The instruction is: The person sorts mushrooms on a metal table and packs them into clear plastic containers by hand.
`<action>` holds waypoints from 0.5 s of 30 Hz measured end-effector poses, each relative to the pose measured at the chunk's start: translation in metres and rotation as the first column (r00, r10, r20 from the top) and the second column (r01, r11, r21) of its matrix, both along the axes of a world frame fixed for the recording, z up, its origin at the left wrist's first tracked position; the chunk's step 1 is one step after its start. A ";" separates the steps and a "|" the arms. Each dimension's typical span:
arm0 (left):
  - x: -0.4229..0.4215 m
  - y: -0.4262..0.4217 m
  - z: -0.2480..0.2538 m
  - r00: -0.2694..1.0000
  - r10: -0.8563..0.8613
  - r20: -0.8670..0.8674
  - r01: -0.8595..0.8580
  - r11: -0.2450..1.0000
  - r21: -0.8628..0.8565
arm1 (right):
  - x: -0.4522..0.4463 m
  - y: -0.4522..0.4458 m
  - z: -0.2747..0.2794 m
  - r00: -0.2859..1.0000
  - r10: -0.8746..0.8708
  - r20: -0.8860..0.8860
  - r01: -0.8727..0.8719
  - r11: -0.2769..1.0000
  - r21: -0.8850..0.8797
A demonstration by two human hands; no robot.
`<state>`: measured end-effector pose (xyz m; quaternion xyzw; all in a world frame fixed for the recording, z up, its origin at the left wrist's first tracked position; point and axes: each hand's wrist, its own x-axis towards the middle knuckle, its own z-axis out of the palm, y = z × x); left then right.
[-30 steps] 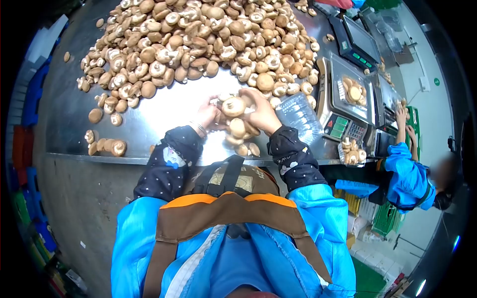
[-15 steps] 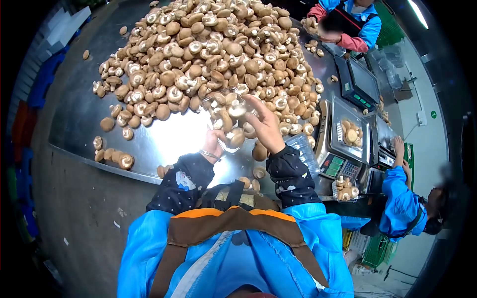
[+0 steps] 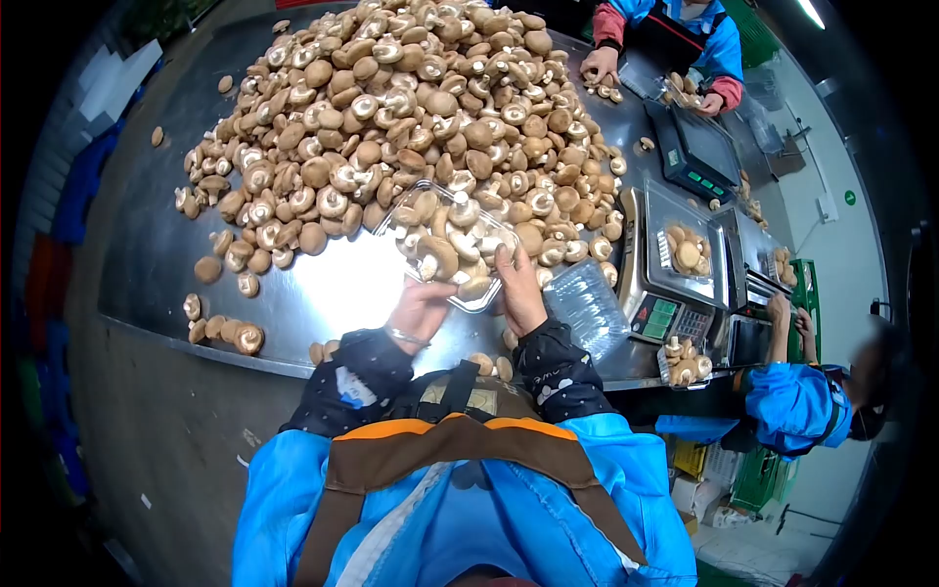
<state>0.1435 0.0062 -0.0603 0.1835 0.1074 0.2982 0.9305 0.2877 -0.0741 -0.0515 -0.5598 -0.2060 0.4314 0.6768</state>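
Note:
A clear plastic tray (image 3: pixel 476 306) of shiitake mushrooms (image 3: pixel 437 256) is held tilted in front of me, at the near side of a big mushroom pile (image 3: pixel 391 117). My left hand (image 3: pixel 423 311) is closed on its near left edge, thumb over the rim. My right hand (image 3: pixel 520 292) grips the near right corner, its fingers partly hidden beneath. Just right of that hand lies a stack of empty clear trays (image 3: pixel 587 308). A few loose mushrooms (image 3: pixel 489 366) rest by the table edge below my hands.
To the right, a scale (image 3: pixel 657 318) bears a filled tray (image 3: pixel 688 250); another filled tray (image 3: pixel 687 363) stands near the edge. Another scale (image 3: pixel 696 161) is farther back. One co-worker (image 3: pixel 724 44) handles mushrooms across the metal table (image 3: pixel 147 269); another (image 3: pixel 797 401) works at right.
My right hand has moved down from above the mushrooms to the tray's right corner. The tray shows more fully. The far co-worker's hands have moved apart, one onto the table.

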 end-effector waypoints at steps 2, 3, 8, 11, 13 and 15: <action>-0.029 0.012 0.015 0.992 -0.124 0.023 0.124 0.992 -0.018 | 0.004 -0.004 0.021 0.999 0.031 -0.035 -0.029 0.999 0.038; -0.042 0.022 0.022 0.982 -0.184 0.041 0.184 0.983 -0.009 | 0.016 -0.006 0.010 0.998 0.055 0.034 -0.057 0.997 0.061; -0.054 0.068 0.020 0.890 -0.455 -0.002 0.455 0.890 -0.018 | 0.039 -0.007 0.001 0.971 0.232 0.062 -0.229 0.972 -0.049; -0.048 0.064 0.021 0.885 -0.465 0.020 0.465 0.885 0.035 | 0.044 -0.010 0.014 0.965 0.252 -0.078 -0.253 0.967 -0.005; -0.043 0.044 0.052 0.896 -0.374 -0.239 0.381 0.925 -0.020 | 0.041 -0.021 0.036 0.961 0.237 -0.144 -0.235 0.972 0.031; -0.035 0.038 0.044 0.870 -0.479 -0.117 0.479 0.877 -0.029 | 0.040 -0.032 0.050 0.967 0.242 -0.072 -0.238 0.969 0.062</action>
